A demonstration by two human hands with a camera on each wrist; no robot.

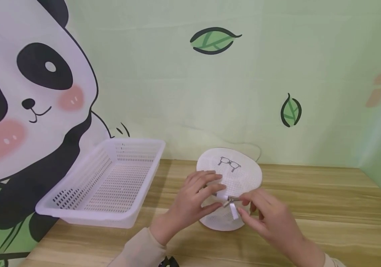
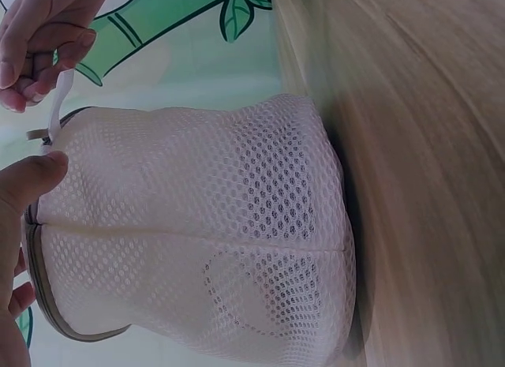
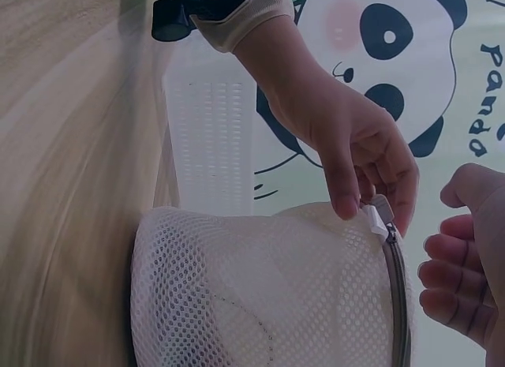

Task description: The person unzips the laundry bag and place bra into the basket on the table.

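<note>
A white mesh laundry bag (image 1: 233, 178) stands on the table, with a glasses drawing on its lid and a grey zipper (image 3: 398, 304) round its top rim. My left hand (image 1: 193, 196) pinches the rim near the zipper's end, its thumb (image 2: 39, 177) against the mesh side and its other fingers over the top. A white ribbon tab (image 1: 233, 211) sticks out beside the zipper there. Close to that tab is my right hand (image 1: 270, 215), its fingers loosely bent. The right wrist view shows a gap between this hand's thumb and fingers, apart from the bag.
A white plastic basket (image 1: 133, 217) with slotted walls stands on the wooden table (image 1: 327, 207), left of the bag. Behind is a green backdrop (image 1: 163, 74) with a panda and leaves. A black device (image 3: 173, 16) sits at my left wrist.
</note>
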